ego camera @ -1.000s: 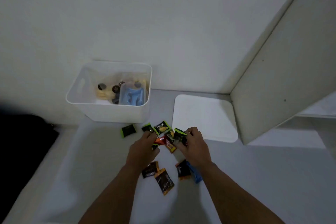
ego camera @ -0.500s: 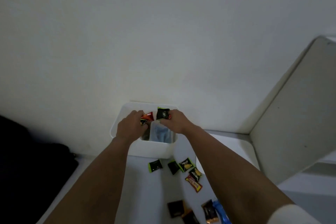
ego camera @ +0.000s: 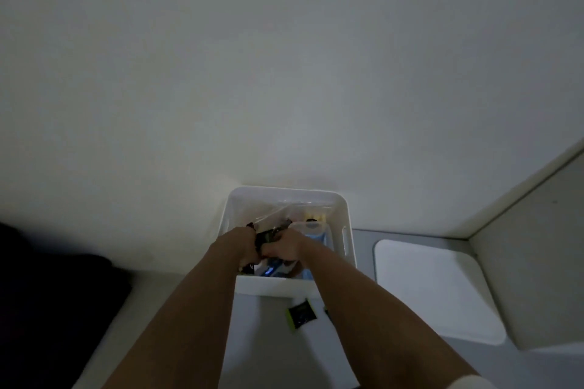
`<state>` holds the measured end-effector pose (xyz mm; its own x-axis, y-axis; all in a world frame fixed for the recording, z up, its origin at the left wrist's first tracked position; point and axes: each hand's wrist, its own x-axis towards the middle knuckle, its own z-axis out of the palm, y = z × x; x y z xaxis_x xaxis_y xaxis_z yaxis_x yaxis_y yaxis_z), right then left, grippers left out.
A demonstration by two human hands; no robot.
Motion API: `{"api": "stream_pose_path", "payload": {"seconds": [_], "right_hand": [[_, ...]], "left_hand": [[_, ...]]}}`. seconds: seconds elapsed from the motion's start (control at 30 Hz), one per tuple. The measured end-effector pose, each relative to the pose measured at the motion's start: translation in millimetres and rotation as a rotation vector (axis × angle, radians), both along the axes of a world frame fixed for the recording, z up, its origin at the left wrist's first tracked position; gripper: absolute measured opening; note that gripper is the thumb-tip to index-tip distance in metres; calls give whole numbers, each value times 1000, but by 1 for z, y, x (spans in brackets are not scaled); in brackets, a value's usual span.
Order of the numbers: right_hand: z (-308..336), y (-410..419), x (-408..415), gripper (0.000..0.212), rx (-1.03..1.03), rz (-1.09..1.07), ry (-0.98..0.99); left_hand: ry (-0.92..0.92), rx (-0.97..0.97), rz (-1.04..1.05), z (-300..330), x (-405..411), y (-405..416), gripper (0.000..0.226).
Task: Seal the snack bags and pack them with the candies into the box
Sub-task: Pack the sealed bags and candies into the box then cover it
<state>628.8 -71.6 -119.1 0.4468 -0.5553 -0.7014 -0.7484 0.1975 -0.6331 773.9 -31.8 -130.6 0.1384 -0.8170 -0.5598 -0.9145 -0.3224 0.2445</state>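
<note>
A white plastic box (ego camera: 343, 208) stands against the wall with clear snack bags (ego camera: 313, 229) inside, one showing blue contents. Both hands reach down into it. My left hand (ego camera: 241, 245) and my right hand (ego camera: 284, 248) are close together, fingers curled around dark candy wrappers (ego camera: 264, 236) held between them, low inside the box. A dark candy with green edges (ego camera: 300, 314) lies on the table just in front of the box, between my forearms. Another candy (ego camera: 327, 313) peeks out beside my right forearm.
A white lid (ego camera: 433, 290) lies flat on the grey table to the right of the box. A slanted white panel (ego camera: 531, 265) rises at the far right. Something dark (ego camera: 47, 294) fills the left edge. A white wall stands behind the box.
Both hands, holding candies, went from the table up over the box and now sit lower inside it. The view tilted up and closer to the box.
</note>
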Motion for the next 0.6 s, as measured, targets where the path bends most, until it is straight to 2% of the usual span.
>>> {"api": "stream_pose_path", "payload": {"seconds": [0.17, 0.27, 0.33, 0.4, 0.5, 0.6], "right_hand": [[14, -4, -18, 41, -64, -69, 19], [24, -8, -42, 21, -151, -210, -95], [30, -11, -64, 13, -300, -292, -167], [37, -7, -94, 14, -468, -329, -174], [51, 13, -152, 20, -635, -368, -162], [39, 40, -220, 18, -684, -402, -137]], "left_hand": [[-125, -64, 6, 4, -3, -1, 44], [-172, -174, 68, 15, -12, 2, 38], [-197, -286, 101, 28, -28, 7, 29], [-209, -416, 131, 41, -49, 14, 24], [-125, -571, 163, 55, -92, 34, 26], [26, -682, 140, 38, -134, 68, 20]]}}
